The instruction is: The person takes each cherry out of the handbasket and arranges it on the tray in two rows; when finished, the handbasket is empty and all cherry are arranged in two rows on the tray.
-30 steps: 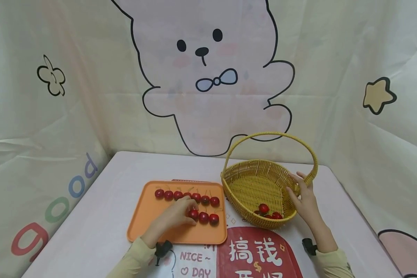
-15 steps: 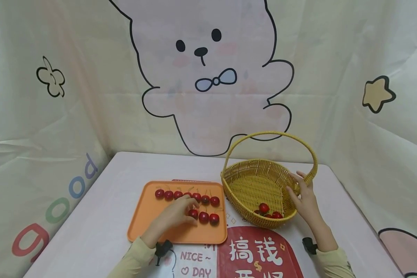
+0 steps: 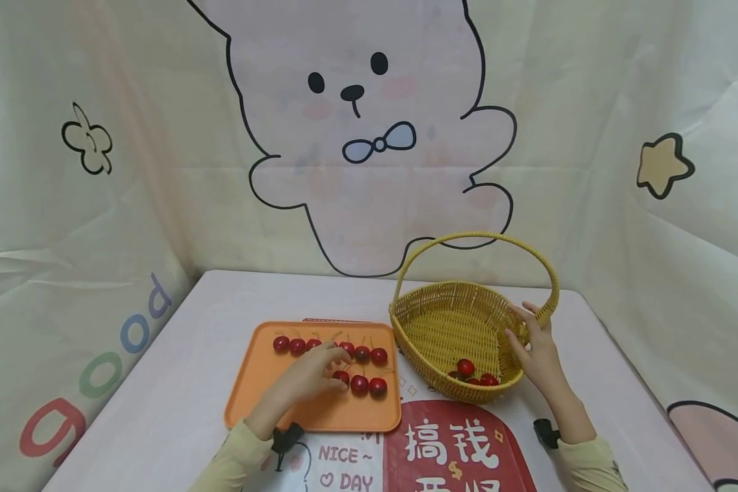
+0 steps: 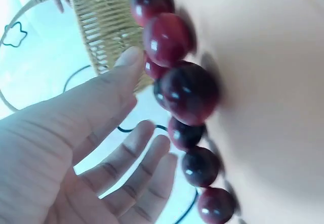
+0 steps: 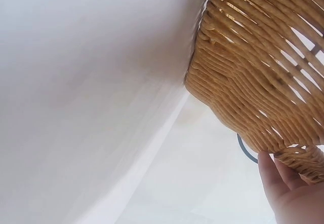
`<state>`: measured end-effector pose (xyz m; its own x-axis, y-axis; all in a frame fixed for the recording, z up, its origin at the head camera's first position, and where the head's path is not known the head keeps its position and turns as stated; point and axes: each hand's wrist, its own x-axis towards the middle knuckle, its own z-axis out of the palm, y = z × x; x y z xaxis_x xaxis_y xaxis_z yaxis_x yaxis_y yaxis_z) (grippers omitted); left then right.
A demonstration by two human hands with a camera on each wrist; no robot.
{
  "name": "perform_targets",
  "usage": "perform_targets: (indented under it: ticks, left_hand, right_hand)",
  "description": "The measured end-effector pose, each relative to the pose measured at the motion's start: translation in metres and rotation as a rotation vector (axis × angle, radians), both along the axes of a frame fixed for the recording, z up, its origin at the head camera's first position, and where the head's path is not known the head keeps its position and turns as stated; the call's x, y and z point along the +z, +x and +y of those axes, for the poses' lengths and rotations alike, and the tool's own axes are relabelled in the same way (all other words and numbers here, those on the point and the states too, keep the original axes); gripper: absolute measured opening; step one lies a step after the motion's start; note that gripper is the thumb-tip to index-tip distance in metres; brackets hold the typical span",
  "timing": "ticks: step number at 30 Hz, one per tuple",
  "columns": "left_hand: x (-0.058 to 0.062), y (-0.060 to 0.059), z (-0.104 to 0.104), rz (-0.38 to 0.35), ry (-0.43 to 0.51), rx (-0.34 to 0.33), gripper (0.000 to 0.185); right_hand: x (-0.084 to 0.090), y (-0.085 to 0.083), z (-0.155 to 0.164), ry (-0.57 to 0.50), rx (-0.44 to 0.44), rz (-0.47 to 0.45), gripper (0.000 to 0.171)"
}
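Observation:
My left hand hovers over an orange tray, its fingers loosely bent and apart. Beside its fingertips is the leftmost cherry of the near row. The left wrist view shows a gap between thumb and fingers, with a dark red cherry just beyond them. A longer row of cherries with stems lies along the tray's far side, partly hidden by the hand. My right hand holds the rim of a yellow woven basket near the handle's base. Several cherries lie inside its near end.
The basket's tall handle arches above it. Tray and basket stand close side by side on a white table. A red printed patch lies in front of them. Printed cloth walls enclose the back and sides.
The left fingertips have risen slightly away from the near row's leftmost cherry. My right hand stays on the basket rim, and the cherries lie as before.

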<state>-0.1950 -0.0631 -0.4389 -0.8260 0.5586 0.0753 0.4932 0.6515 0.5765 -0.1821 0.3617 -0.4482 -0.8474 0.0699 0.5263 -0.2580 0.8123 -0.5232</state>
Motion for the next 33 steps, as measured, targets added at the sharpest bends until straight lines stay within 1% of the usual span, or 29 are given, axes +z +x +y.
perform_targets:
  ticks: [6, 8, 11, 16, 21, 25, 29, 33]
  left_hand:
    - [0.013, 0.002, 0.018, 0.033, 0.09, -0.033, 0.028]
    - [0.016, 0.003, 0.028, 0.059, 0.109, -0.048, 0.028]
    - [0.02, 0.005, 0.046, 0.13, 0.11, -0.077, 0.028]
    - [0.021, 0.007, 0.078, 0.21, 0.102, -0.123, 0.029]
    - [0.018, 0.007, 0.108, 0.263, 0.139, -0.18, 0.03]
    - [0.016, 0.006, 0.13, 0.277, 0.151, -0.224, 0.031]
    - [0.013, 0.004, 0.15, 0.248, 0.154, -0.216, 0.03]
    - [0.012, -0.001, 0.166, 0.182, 0.143, -0.191, 0.03]
  right_hand:
    - [0.001, -0.001, 0.0, 0.005, 0.001, 0.003, 0.05]
    - [0.001, 0.0, 0.0, 0.004, 0.002, 0.006, 0.05]
    - [0.001, 0.0, 0.0, 0.004, 0.002, 0.008, 0.049]
    - [0.001, 0.0, 0.0, 0.002, -0.001, 0.008, 0.049]
    - [-0.001, 0.001, 0.001, 0.003, -0.005, 0.004, 0.05]
    - [-0.002, 0.001, 0.001, 0.0, -0.006, 0.006, 0.052]
    - [-0.004, 0.001, 0.002, -0.003, 0.0, 0.008, 0.052]
    - [-0.003, 0.0, 0.002, -0.003, -0.001, 0.007, 0.051]
